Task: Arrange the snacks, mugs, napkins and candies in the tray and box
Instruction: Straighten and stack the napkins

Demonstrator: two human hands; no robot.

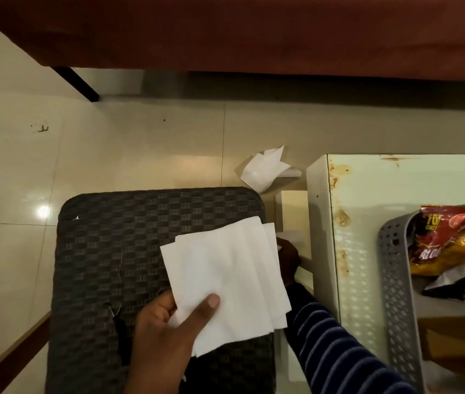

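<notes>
Fingers (211, 304) of left hand (165, 331) pinched limp napkins (225, 277) at corner; right hand (288, 258) hidden, grip unclear.

We see open floor (111, 143) at upper left; the stool (129, 251) and counter (367, 194) narrow the lower-right gap.

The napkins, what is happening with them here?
A person is gathering napkins. The left hand holds a stack of white napkins above a dark woven stool. The right hand, in a striped sleeve, reaches down beside the white table. One crumpled napkin lies on the floor. A grey tray on the table already holds a red snack bag.
</notes>
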